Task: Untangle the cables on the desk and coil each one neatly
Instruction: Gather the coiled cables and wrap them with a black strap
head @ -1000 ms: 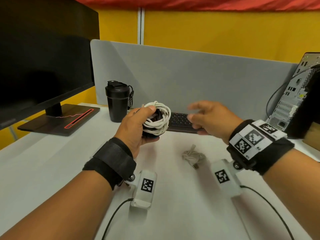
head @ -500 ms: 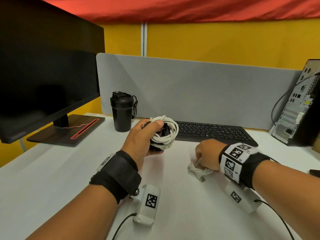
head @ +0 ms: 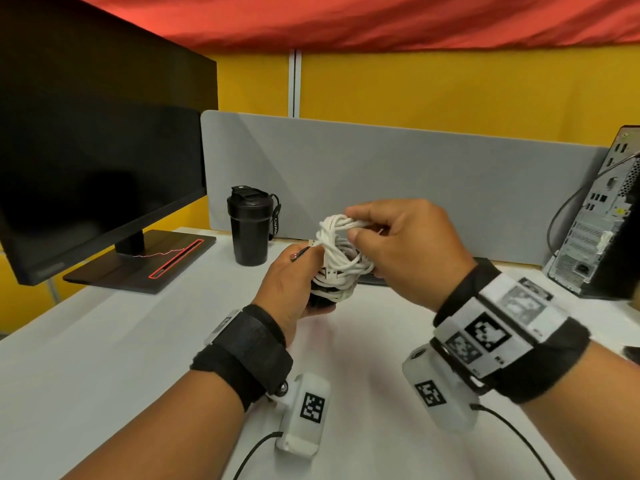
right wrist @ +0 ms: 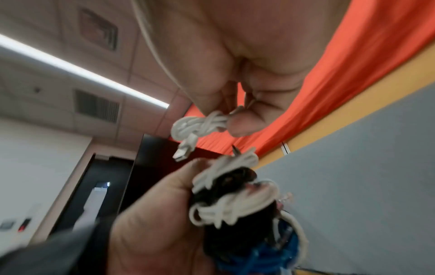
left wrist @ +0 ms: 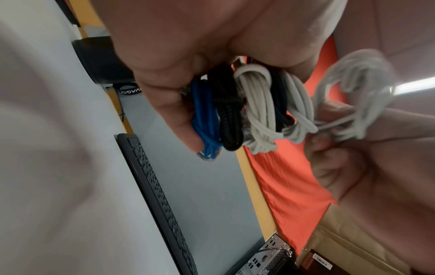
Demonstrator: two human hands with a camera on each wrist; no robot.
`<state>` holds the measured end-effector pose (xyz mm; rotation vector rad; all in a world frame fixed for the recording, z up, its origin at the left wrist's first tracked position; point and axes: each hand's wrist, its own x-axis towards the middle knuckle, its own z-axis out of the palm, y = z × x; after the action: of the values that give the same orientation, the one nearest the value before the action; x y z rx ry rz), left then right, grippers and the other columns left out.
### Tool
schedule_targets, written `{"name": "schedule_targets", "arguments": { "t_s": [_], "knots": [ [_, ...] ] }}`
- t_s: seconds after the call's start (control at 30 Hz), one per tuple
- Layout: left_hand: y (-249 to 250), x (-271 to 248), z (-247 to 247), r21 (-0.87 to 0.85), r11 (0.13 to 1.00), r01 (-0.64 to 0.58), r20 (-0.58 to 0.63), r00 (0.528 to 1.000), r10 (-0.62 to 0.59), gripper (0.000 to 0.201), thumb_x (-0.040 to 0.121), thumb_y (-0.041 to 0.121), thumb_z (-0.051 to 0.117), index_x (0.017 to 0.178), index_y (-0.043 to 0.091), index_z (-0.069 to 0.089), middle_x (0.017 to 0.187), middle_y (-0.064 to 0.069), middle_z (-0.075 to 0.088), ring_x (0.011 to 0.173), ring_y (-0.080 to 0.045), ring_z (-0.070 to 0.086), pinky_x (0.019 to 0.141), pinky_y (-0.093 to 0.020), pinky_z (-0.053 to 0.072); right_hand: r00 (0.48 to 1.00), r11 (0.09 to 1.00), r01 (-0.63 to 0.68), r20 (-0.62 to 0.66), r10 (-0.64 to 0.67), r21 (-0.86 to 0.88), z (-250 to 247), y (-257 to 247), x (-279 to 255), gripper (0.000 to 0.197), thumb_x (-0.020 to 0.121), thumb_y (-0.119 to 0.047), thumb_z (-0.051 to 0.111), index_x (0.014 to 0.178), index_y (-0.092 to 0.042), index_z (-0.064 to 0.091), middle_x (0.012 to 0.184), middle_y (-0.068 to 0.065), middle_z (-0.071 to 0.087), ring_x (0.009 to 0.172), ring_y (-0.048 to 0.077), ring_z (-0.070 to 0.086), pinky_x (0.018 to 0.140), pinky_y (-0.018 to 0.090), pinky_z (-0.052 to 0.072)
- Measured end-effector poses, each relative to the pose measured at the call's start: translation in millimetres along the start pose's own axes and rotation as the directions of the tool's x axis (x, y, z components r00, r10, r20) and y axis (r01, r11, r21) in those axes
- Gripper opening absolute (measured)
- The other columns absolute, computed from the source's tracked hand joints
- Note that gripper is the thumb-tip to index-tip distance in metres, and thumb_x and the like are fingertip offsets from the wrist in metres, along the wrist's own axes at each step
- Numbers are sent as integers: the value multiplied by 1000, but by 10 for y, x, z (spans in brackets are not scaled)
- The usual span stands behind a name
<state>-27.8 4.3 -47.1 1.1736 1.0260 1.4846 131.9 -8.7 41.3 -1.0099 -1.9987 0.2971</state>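
Observation:
My left hand (head: 304,278) grips a bundle of coiled cables (head: 337,271) above the white desk. The left wrist view shows a blue coil (left wrist: 204,119), a black braided coil (left wrist: 229,115) and a white coil (left wrist: 261,111) side by side in it. My right hand (head: 360,225) pinches a small white coiled cable (head: 341,223) between thumb and fingers, right on top of the bundle. In the right wrist view that small coil (right wrist: 200,126) hangs from the fingertips, its USB plug (right wrist: 184,151) dangling just above the bundle (right wrist: 235,195).
A black bottle (head: 251,230) stands behind the hands at the left. The monitor (head: 97,161) and its base (head: 138,261) fill the left side. A keyboard (left wrist: 155,195) lies along the grey divider (head: 415,188). A PC tower (head: 595,230) stands at the right.
My right hand dropped to the desk, picked up the small white coil and lifted it to the bundle. The left hand has kept hold of the bundle.

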Motion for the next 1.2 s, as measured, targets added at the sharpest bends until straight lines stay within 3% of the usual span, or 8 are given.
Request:
{"name": "schedule_targets", "arguments": {
  "t_s": [0.1,0.17,0.43,0.63,0.87,1.0,1.07,1.2],
  "knots": [
    [-4,-6,14,-8,1000,1,15,1000,-1,37,85,52,57,109,26,67,101,-5,76,93,-24,75,70,-36,59,998,972,43,-30,-51,-230,109,4,-17,26,91,-19,60,113,-20,73,107,4,71,98,16,64,92,26,49],
    [-6,-25,44,-11,1000,14,23,1000,-14,35,90,46,52,112,24,66,101,-6,76,92,-23,75,75,-40,61,996,949,63,-44,-80,-309,172,19,-32,25,92,-18,55,108,-18,74,96,9,68,90,25,63,82,33,50],
    [67,-131,164,-148,984,95,112,991,-78,61,78,73,55,111,25,74,111,-12,74,100,-26,70,93,-53,54,988,885,31,-119,-97,-465,262,84,-75,28,94,-21,48,109,-15,71,90,9,58,78,32,61,65,29,42],
    [45,-142,178,-72,996,42,99,994,-35,62,72,55,73,119,16,62,106,-16,72,90,-25,70,93,-60,53,987,883,60,-105,-122,-466,280,105,-164,29,95,-25,48,108,-14,70,84,4,51,68,25,54,59,26,35],
    [10,-124,195,40,998,46,211,976,-53,45,72,49,66,111,26,65,103,-11,74,95,-31,72,80,-48,60,996,970,93,13,-92,-225,-43,246,-273,27,93,-29,55,81,-14,73,70,3,64,71,17,59,65,35,49],
    [-29,-128,229,50,997,63,253,965,-74,37,74,45,64,108,32,69,114,-17,70,110,-43,65,78,-47,58,976,908,-219,82,203,358,-244,467,-283,15,85,-34,69,74,-29,78,61,-3,70,52,12,64,48,28,53],
    [-50,-114,221,18,997,81,248,965,-83,39,72,45,66,109,33,70,116,-15,71,111,-44,65,78,-47,58,920,847,-363,7,391,389,-387,799,-190,16,86,-28,68,73,-25,76,62,-1,70,54,16,65,48,27,53],
    [-61,-117,228,3,998,56,297,953,-54,43,67,49,68,107,35,72,106,-6,75,101,-33,71,71,-41,59,784,672,-559,-44,620,-486,-809,1687,-90,21,91,-19,55,100,-8,70,97,12,71,92,30,68,70,34,52]
  ]
}}
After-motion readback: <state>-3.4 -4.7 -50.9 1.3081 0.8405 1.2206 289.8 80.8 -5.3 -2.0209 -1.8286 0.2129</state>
